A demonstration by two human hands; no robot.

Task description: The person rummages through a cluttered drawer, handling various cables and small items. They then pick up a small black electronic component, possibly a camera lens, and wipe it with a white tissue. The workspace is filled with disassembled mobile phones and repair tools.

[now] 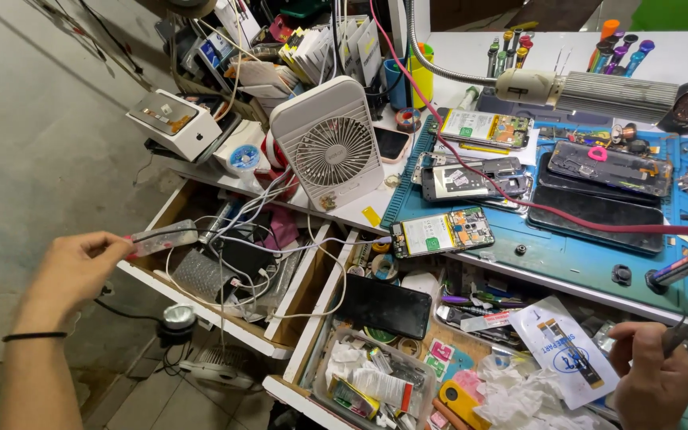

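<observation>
The left hand (73, 267) has its fingers clamped on a flat, translucent plastic strip (165, 237) over the cable-filled wooden drawer (224, 326). The right hand (653, 381) has its fingers closed around thin metal tweezers (677, 334) above a cluttered drawer (312, 390).

The fan (330, 145) stands on the surface (376, 209) at its left end, with the mat (575, 239) to its right. On the mat lie several opened phones (443, 232), the nearest at the mat's near left corner, others farther back and to the right. A cable (599, 220) runs across them. Below the near edge of the surface two drawers stand open: the left drawer (224, 318) holds tangled cords, the right drawer (312, 398) holds a phone (382, 306), with a tray (368, 378) nearer. The left hand (73, 267) is left of the left drawer; the right hand (653, 374) is over the right drawer's right end.
</observation>
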